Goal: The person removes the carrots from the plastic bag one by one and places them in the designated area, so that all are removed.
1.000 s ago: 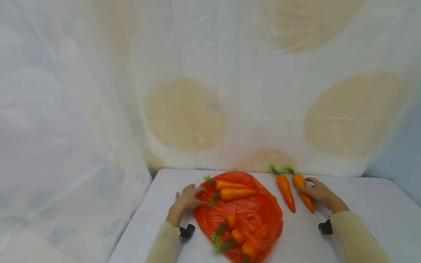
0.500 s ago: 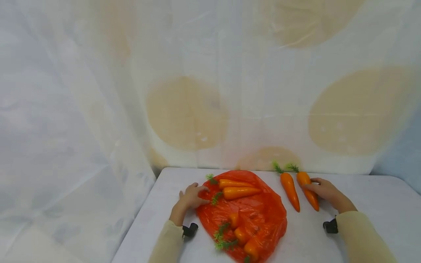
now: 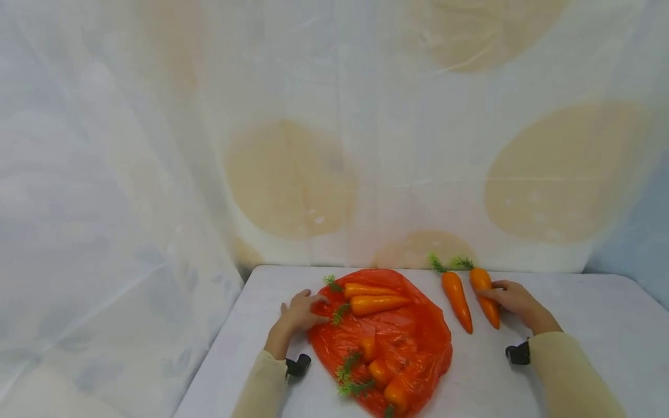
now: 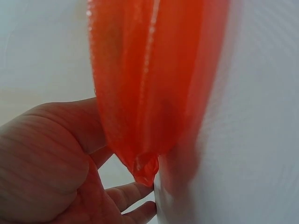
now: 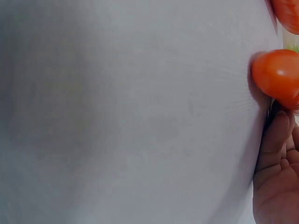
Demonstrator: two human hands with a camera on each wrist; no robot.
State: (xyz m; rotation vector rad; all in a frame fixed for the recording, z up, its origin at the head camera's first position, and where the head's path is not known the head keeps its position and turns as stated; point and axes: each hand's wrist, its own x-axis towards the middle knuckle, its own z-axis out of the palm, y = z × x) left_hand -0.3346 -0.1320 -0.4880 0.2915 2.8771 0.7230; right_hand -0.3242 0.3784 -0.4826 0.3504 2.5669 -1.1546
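Observation:
A flattened red plastic bag [image 3: 413, 325] lies on the table. Across its far part rest two glossy orange carrots with green tops, an upper carrot [image 3: 368, 289] and a lower carrot [image 3: 378, 305]. My left hand [image 3: 301, 313] is at the bag's left edge, fingers spread and loosely bent near the carrot greens; in the left wrist view, red plastic partly hides them. To the right, my right hand [image 3: 514, 299] grips a carrot [image 3: 482, 284] from its right side, thumb laid over it. In the right wrist view its rounded orange end sits by my fingertips. Another carrot [image 3: 456, 299] lies beside it.
Several more orange pieces [image 3: 380, 371] with green tops [image 3: 347, 377] show at the bag's near part, partly covered by red plastic. A white table [image 3: 585, 307] meets a pale, spotted curtain [image 3: 407, 145] behind. A black wrist camera [image 3: 518, 353] sits below each wrist.
The carrot under my right hand has shifted slightly away from me along with the hand, against its neighbour. My left hand and the bag stay in place while the head view sways a little.

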